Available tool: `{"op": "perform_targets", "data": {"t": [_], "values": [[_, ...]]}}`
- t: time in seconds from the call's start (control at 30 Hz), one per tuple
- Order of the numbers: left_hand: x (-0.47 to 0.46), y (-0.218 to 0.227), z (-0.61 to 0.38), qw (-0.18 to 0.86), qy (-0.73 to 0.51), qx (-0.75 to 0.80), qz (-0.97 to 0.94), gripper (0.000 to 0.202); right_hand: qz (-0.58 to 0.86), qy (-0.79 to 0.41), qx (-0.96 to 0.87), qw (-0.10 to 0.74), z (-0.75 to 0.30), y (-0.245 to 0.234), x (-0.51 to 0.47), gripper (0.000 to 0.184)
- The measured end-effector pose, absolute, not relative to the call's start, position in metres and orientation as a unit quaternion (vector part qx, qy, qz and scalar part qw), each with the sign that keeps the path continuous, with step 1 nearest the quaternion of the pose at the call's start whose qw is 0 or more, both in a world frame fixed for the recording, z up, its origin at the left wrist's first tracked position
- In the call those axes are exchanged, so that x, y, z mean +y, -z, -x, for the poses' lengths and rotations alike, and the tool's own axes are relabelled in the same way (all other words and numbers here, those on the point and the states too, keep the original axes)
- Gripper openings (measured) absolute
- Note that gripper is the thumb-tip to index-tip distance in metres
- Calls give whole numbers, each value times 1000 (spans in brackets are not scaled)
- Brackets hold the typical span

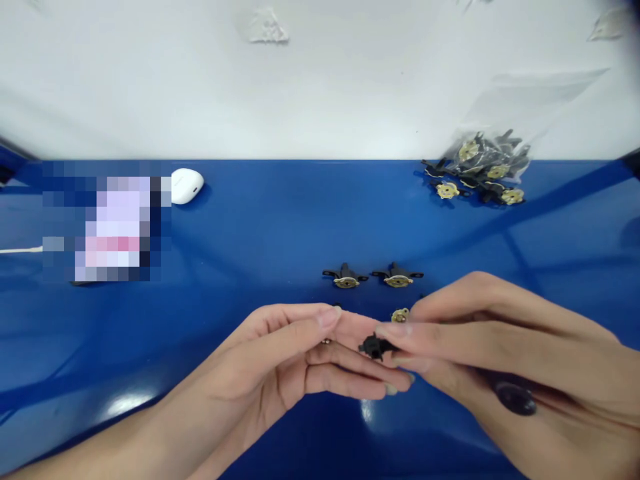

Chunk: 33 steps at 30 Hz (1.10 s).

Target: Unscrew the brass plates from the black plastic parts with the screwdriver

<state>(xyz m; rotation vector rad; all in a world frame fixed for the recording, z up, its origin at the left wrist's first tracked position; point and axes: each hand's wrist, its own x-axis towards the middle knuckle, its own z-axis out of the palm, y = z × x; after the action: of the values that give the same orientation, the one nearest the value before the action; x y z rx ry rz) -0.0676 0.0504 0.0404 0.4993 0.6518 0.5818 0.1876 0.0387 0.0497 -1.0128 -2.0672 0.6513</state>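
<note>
A small black plastic part (pixel 374 347) sits where my left hand (pixel 280 353) and my right hand (pixel 480 340) meet, pinched between their fingertips. A speck of brass (pixel 326 341) shows between the left thumb and fingers. Just above the right fingers lies a brass-coloured disc (pixel 400 315), partly hidden by them. Two black winged parts with brass centres (pixel 345 277) (pixel 397 275) lie side by side on the blue table (pixel 280 227), a little beyond my fingers. A dark round item (pixel 515 399) shows at my right wrist.
A clear plastic bag (pixel 520 113) lies at the far right, with a heap of similar black-and-brass parts (pixel 480 167) in and beside it. A white earbud case (pixel 187 185) and a pixelated object (pixel 107 220) stand at the far left. A white wall (pixel 150 80) backs the table.
</note>
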Motion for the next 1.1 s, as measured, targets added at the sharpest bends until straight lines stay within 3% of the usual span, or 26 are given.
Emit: {"op": "perform_targets", "data": {"t": [0.13,0.3,0.53,1.1], "values": [[57,-45,75,808,-320,404,-285,41,436,-200,-782,397,-186,-51,42,15],[67,-46,83,710,-325,528,-335,36,398,-225,-833,310,-185,-44,44,19],[65,-42,84,660,-252,562,-430,35,384,-226,-866,228,-181,-25,39,27],[65,-45,84,687,-235,544,-420,33,386,-182,-877,221,-181,-21,38,19]]}}
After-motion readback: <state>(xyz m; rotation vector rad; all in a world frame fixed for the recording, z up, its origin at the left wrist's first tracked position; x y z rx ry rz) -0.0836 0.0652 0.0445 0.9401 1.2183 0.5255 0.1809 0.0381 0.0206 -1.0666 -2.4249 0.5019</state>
